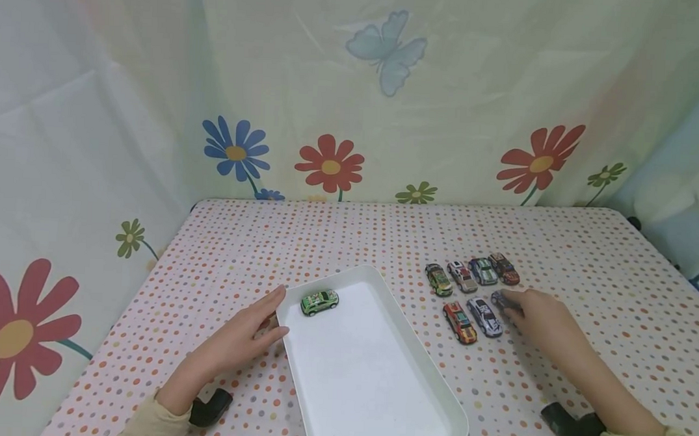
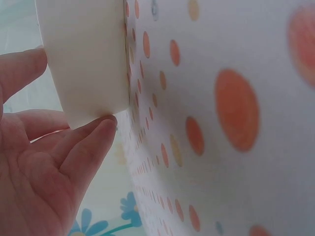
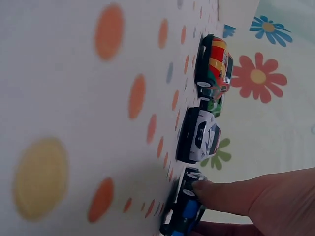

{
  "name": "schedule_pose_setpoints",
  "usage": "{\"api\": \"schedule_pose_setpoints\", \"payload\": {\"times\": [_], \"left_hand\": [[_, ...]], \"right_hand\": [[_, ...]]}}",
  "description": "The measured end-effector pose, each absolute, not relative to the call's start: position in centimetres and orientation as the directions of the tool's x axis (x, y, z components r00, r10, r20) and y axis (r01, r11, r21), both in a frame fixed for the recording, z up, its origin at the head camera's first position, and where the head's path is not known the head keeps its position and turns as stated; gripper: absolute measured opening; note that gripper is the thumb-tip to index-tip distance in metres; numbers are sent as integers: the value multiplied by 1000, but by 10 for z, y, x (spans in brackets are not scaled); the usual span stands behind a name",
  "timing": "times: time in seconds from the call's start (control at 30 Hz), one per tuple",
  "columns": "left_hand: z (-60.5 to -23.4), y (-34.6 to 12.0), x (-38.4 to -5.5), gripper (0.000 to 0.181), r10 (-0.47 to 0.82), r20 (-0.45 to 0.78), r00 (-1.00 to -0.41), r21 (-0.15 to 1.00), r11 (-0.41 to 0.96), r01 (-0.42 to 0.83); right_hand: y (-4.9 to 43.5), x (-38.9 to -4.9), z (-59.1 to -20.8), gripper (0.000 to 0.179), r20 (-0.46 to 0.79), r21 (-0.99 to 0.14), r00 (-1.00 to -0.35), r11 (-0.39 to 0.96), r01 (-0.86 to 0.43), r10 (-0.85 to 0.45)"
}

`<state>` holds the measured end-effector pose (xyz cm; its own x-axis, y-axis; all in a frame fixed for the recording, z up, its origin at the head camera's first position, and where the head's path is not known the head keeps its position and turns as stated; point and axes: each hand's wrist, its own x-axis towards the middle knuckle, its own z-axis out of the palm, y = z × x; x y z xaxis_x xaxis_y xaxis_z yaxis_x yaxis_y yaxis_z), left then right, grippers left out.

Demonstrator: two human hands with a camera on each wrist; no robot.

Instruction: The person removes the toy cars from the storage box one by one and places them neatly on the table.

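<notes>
My left hand (image 1: 235,340) holds the upper left corner of a white tray (image 1: 435,394), its thumb at the long side's rim and its fingertips round the corner. Inside the tray sits a green patterned toy car (image 1: 319,302). My right hand (image 1: 546,324) pinches a dark toy car with blue on it (image 3: 184,209) between thumb and fingers, partly hidden by them. That car is low at the tablecloth; I cannot tell whether it touches. Beside it lie a white toy car (image 1: 485,317) and a red and yellow toy car (image 1: 459,322).
Behind these stand a green toy car (image 1: 438,279), a white and red one (image 1: 461,276), a blue and teal one (image 1: 484,271) and a dark red one (image 1: 504,269). A dotted cloth (image 1: 337,237) covers the table. A flowered curtain (image 1: 446,144) hangs behind.
</notes>
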<state>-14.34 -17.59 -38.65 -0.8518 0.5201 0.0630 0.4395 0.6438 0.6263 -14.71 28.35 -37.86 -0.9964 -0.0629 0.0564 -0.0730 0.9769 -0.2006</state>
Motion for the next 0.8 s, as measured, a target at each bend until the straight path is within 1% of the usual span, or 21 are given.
{"api": "schedule_pose_setpoints", "payload": {"times": [0.27, 0.37, 0.43, 0.53, 0.63, 0.7, 0.77, 0.8], "left_hand": [[-386, -176, -143, 67, 523, 66, -850, 623, 644, 444], [-385, -176, -143, 68, 525, 59, -849, 628, 641, 441], [-385, -175, -144, 68, 528, 56, -847, 634, 637, 439], [-384, -175, -144, 68, 534, 57, -844, 636, 632, 443], [-384, -175, -145, 67, 536, 58, -842, 634, 632, 445], [-383, -175, -144, 67, 535, 60, -843, 633, 632, 447], [-383, -175, -144, 67, 531, 57, -846, 635, 634, 441], [-383, -175, -144, 67, 530, 53, -847, 637, 635, 437]], "right_hand": [[278, -144, -378, 38, 48, -163, -997, 985, -63, -56], [281, -146, -382, 39, 58, -155, -996, 985, -80, -72], [289, -150, -388, 40, 102, -127, -989, 985, -119, -107], [300, -158, -392, 44, 194, -42, -969, 985, -165, -154], [288, -162, -372, 45, 248, -17, -948, 978, -208, -197], [265, -160, -346, 45, 247, -41, -944, 971, -237, -220], [239, -156, -322, 43, 247, -77, -931, 953, -294, -267], [229, -155, -313, 43, 257, -75, -921, 944, -321, -293]]}}
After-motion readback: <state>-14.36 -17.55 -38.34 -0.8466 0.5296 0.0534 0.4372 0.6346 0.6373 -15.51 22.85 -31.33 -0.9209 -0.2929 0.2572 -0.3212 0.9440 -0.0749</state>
